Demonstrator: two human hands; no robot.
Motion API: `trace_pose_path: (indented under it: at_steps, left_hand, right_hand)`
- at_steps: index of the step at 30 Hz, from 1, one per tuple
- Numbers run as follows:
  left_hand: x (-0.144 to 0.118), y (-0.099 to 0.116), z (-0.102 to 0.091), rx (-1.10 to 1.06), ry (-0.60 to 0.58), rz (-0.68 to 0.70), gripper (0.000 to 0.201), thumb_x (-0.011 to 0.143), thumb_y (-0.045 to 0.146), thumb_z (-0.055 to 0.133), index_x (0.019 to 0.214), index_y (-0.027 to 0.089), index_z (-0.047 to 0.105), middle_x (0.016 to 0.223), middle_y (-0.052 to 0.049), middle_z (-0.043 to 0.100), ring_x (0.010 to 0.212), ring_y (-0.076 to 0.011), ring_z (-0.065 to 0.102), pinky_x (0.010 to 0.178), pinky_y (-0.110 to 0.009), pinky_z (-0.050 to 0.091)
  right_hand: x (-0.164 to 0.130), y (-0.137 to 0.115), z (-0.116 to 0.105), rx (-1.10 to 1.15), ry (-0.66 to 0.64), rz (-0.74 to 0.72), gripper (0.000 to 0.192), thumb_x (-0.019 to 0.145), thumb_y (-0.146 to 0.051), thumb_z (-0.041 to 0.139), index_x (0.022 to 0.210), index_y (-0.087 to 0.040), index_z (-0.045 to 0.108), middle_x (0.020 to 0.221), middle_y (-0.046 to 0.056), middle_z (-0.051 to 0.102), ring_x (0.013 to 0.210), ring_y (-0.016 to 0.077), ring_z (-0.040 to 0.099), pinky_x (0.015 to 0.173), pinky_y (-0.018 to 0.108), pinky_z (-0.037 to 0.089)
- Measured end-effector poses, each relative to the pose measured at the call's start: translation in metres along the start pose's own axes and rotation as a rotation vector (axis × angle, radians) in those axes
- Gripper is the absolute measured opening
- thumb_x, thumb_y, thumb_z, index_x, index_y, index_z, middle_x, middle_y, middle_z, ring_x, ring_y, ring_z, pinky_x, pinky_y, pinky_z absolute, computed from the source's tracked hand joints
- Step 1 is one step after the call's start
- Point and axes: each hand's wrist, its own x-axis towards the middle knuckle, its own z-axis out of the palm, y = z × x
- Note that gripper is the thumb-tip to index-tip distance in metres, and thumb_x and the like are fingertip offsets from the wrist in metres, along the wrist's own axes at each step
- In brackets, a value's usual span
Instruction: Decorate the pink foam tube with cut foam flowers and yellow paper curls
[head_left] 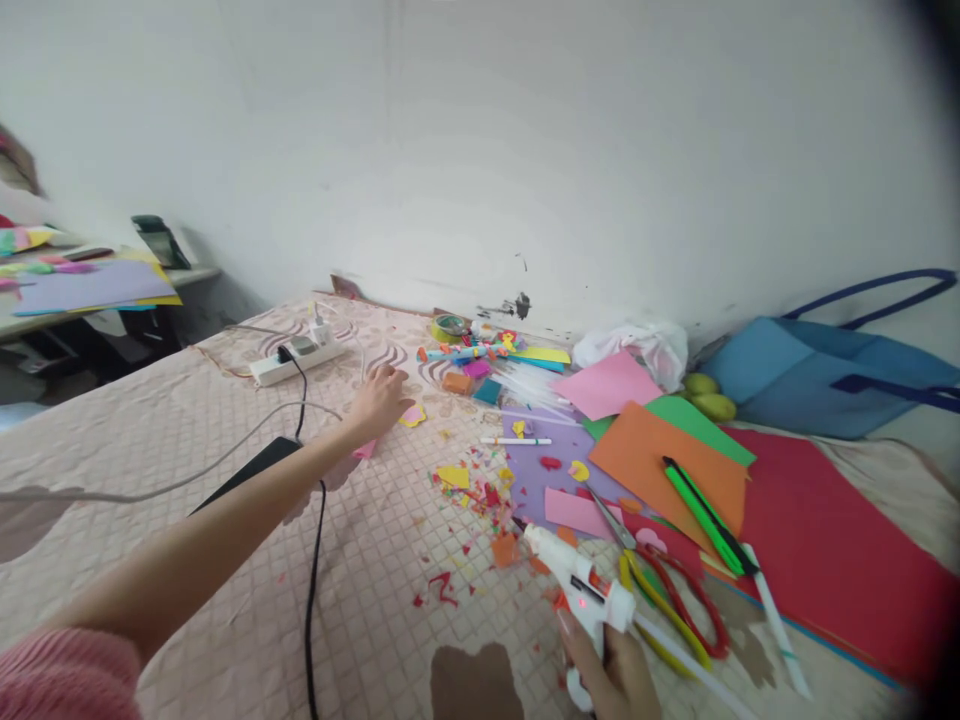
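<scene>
Right-hand grip (615, 670): closed around white plastic glue gun (574, 578), low over the quilted bed (225, 400). Left hand (382, 400): fingers loosely spread, touching a pink paper scrap (365, 450). Scissors (660, 580) beside the gun.

1. Soft, even daylight fills the room; the white wall (600, 150) is bright, almost washed out.
2. Shadows are faint and short.
3. Dark vignetting creeps in at two and four o'clock.
4. Edges bend and smear, most blurred at nine o'clock.
</scene>
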Motion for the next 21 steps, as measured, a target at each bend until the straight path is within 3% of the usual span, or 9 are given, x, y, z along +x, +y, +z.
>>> trace_pose_path:
  at_steps: [2, 4, 8, 12, 14, 17, 21]
  left_hand:
    - [-0.013, 0.011, -0.004, 0.029, 0.024, 0.052, 0.038, 0.075, 0.027, 0.057, 0.111, 0.015, 0.056, 0.122, -0.014, 0.052, 0.116, -0.0308, 0.044, 0.097, -0.04, 0.033]
    - [-0.029, 0.023, -0.006, 0.065, -0.014, 0.146, 0.032, 0.079, 0.033, 0.053, 0.107, 0.017, 0.058, 0.112, -0.012, 0.058, 0.105, -0.0282, 0.052, 0.088, -0.036, 0.038]
    - [-0.071, 0.047, -0.004, -0.007, -0.157, 0.156, 0.023, 0.082, 0.035, 0.048, 0.096, 0.023, 0.061, 0.091, -0.006, 0.067, 0.084, -0.0213, 0.061, 0.071, -0.028, 0.041]
    - [-0.119, 0.064, 0.006, -0.092, -0.356, 0.257, 0.018, 0.083, 0.029, 0.045, 0.079, 0.025, 0.062, 0.079, -0.004, 0.066, 0.073, -0.018, 0.06, 0.063, -0.027, 0.04]
    - [-0.136, 0.07, 0.012, -0.172, -0.394, 0.317, 0.015, 0.082, 0.025, 0.047, 0.079, 0.025, 0.062, 0.081, -0.004, 0.066, 0.074, -0.0166, 0.06, 0.064, -0.026, 0.04]
    - [-0.148, 0.077, 0.016, -0.233, -0.413, 0.354, 0.014, 0.084, 0.027, 0.047, 0.084, 0.023, 0.061, 0.085, -0.004, 0.065, 0.069, -0.0143, 0.058, 0.06, -0.025, 0.039]
    - [-0.148, 0.083, 0.013, -0.246, -0.43, 0.372, 0.018, 0.086, 0.023, 0.044, 0.085, 0.018, 0.062, 0.083, -0.004, 0.064, 0.069, -0.014, 0.058, 0.061, -0.024, 0.039]
  right_hand:
    - [0.003, 0.002, -0.002, -0.025, 0.02, -0.088, 0.047, 0.067, -0.06, 0.061, 0.084, -0.017, 0.065, 0.069, 0.004, 0.063, 0.071, 0.0203, 0.058, 0.067, 0.027, 0.049]
    - [0.005, 0.004, -0.004, -0.09, -0.005, -0.154, 0.044, 0.071, -0.058, 0.058, 0.086, -0.017, 0.065, 0.075, 0.006, 0.064, 0.08, 0.0224, 0.059, 0.075, 0.03, 0.048]
    - [0.005, 0.006, -0.008, -0.252, -0.117, -0.219, 0.035, 0.073, -0.051, 0.058, 0.077, -0.017, 0.064, 0.064, 0.004, 0.062, 0.062, 0.0196, 0.056, 0.063, 0.03, 0.048]
    - [0.002, 0.007, -0.012, -0.323, -0.058, -0.26, 0.029, 0.074, -0.047, 0.058, 0.074, -0.018, 0.063, 0.064, 0.004, 0.063, 0.061, 0.0186, 0.056, 0.06, 0.028, 0.047]
    - [0.004, 0.009, -0.014, -0.35, -0.045, -0.232, 0.032, 0.076, -0.048, 0.055, 0.077, -0.017, 0.063, 0.06, 0.002, 0.06, 0.057, 0.0173, 0.055, 0.056, 0.027, 0.046]
    - [0.013, 0.01, -0.014, -0.386, -0.043, -0.233, 0.034, 0.079, -0.048, 0.052, 0.078, -0.015, 0.061, 0.06, 0.002, 0.059, 0.055, 0.0164, 0.054, 0.056, 0.027, 0.045]
    - [0.031, 0.01, -0.011, -0.446, -0.023, -0.352, 0.035, 0.079, -0.049, 0.05, 0.076, -0.016, 0.059, 0.065, 0.004, 0.061, 0.061, 0.0184, 0.056, 0.059, 0.029, 0.046]
